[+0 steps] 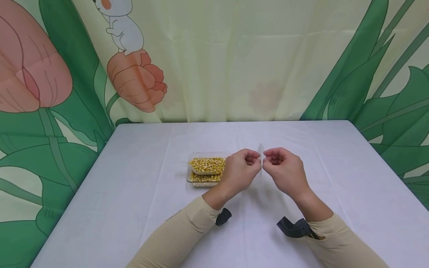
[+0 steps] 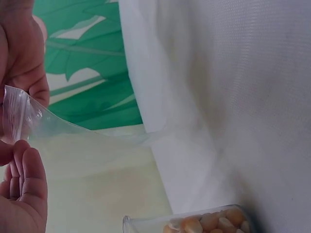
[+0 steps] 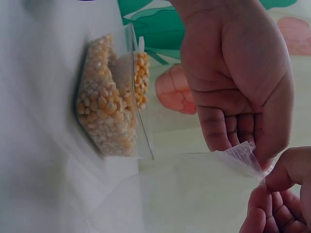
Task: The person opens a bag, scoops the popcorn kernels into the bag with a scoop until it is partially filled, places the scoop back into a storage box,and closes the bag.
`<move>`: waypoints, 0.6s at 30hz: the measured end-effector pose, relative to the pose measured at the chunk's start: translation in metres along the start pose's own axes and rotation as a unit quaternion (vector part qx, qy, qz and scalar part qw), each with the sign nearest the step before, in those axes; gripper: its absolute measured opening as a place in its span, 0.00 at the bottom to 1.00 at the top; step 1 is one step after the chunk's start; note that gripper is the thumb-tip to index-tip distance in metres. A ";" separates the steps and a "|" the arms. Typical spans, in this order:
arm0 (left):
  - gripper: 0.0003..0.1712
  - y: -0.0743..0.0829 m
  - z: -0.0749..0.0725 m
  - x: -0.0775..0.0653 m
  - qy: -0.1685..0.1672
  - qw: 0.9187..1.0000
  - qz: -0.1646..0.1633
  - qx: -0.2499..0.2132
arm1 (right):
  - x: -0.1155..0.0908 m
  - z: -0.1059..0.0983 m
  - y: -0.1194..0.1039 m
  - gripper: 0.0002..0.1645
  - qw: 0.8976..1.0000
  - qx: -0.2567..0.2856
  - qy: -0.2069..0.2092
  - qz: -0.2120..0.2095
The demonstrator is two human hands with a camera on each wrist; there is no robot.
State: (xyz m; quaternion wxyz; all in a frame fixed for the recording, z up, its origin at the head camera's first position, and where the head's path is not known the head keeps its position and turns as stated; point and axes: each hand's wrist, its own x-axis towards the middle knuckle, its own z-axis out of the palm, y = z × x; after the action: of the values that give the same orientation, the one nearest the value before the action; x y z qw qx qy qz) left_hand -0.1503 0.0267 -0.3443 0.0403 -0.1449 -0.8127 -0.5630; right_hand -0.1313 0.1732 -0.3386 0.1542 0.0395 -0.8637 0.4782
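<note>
A thin clear zip bag (image 2: pixel 82 138) hangs between the two hands, its zip edge at the fingertips and its body see-through. My left hand (image 1: pixel 239 167) pinches one side of that edge between thumb and curled fingers. Facing it, my right hand (image 1: pixel 286 171) pinches the other side. In the right wrist view the fingertips of both hands almost meet at the bag's top edge. Left of the hands stands a clear rectangular container (image 3: pixel 109 104) of yellow and white corn kernels. A smaller scoop-like vessel heaped with corn (image 1: pixel 207 165) lies on top of it, partly hidden by the left hand.
A white cloth covers the table (image 1: pixel 187 230), whose far edge meets a curtain (image 1: pixel 214 74) printed with flowers and leaves. Black straps (image 1: pixel 295 227) sit at both wrists over beige sleeves.
</note>
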 end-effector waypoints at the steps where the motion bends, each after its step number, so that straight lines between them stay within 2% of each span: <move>1: 0.05 0.000 0.000 0.000 -0.001 1.000 -0.001 0.002 | 0.000 0.000 0.000 0.09 1.000 -0.002 -0.001 0.004; 4: 0.05 0.000 0.000 -0.001 -0.003 1.000 -0.003 0.009 | 0.000 0.000 -0.001 0.10 1.000 -0.006 -0.003 0.014; 11: 0.05 -0.001 -0.004 -0.001 0.015 1.000 0.008 0.025 | 0.002 -0.009 0.002 0.09 0.999 -0.039 0.013 0.017; 18: 0.07 -0.002 -0.006 0.000 0.006 1.000 -0.001 0.022 | 0.005 -0.015 0.005 0.10 0.999 -0.045 0.010 0.025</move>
State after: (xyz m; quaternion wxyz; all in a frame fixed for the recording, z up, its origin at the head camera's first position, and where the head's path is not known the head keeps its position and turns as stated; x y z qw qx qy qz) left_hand -0.1513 0.0201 -0.3442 0.0483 -0.1399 -0.8247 -0.5458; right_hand -0.1334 0.1890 -0.3333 0.1519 0.0062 -0.8836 0.4430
